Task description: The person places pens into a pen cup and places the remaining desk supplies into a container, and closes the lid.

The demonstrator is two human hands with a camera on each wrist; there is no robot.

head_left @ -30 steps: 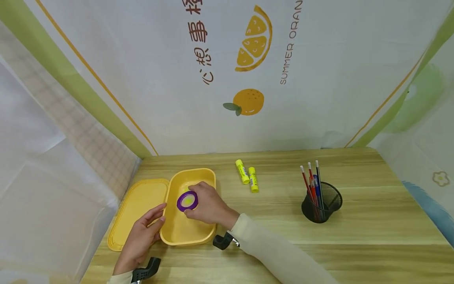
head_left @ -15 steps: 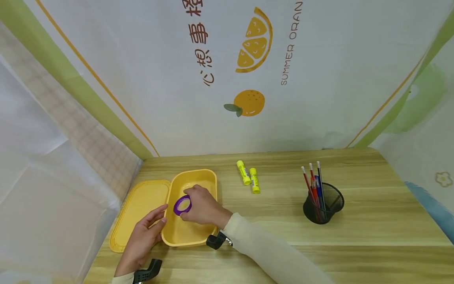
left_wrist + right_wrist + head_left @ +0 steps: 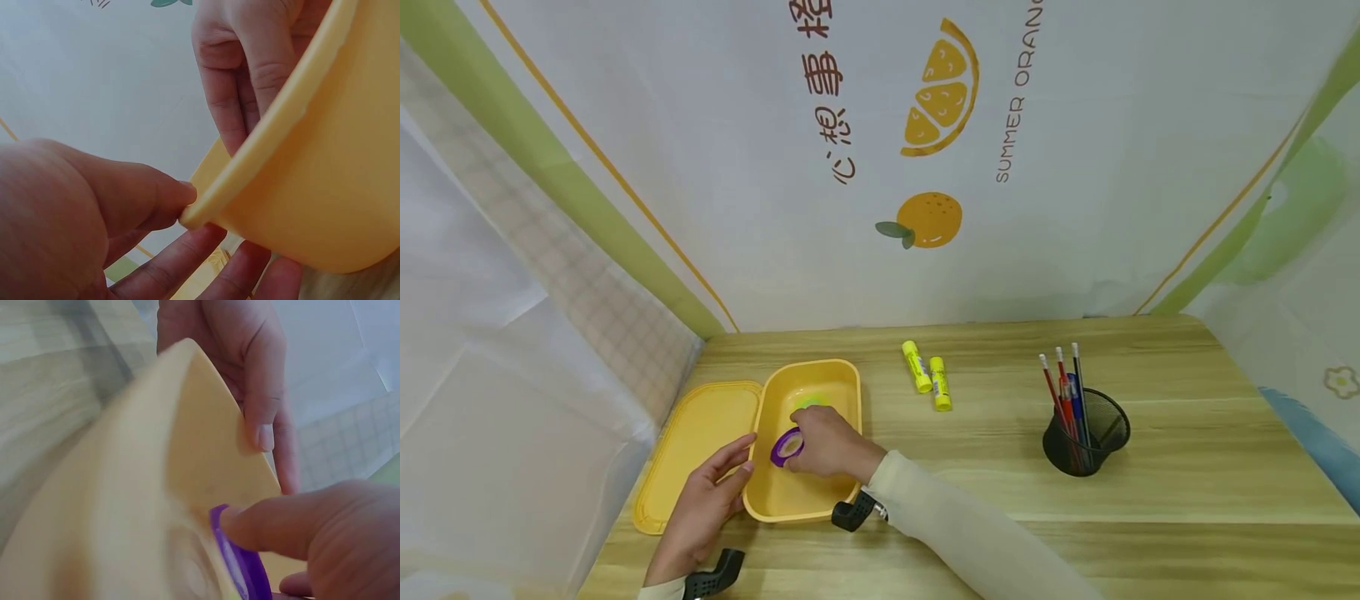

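A yellow plastic box stands uncovered at the left of the table. My right hand reaches inside it and pinches a purple roll of tape between thumb and fingers; in the right wrist view the purple tape is tilted, close to the box's inner wall. Behind that hand a green ring-shaped thing lies in the box, partly hidden. My left hand holds the box's left wall. The left wrist view has its thumb on the box rim and its fingers along the outside.
The yellow lid lies flat to the left of the box, partly behind my left hand. Two yellow glue sticks lie behind and right of the box. A black mesh pen cup with several pencils and pens stands further right.
My right hand has moved slightly left and lower in the box with the purple tape, which now tilts more. The green ring has come into view. My left hand stays on the wall.
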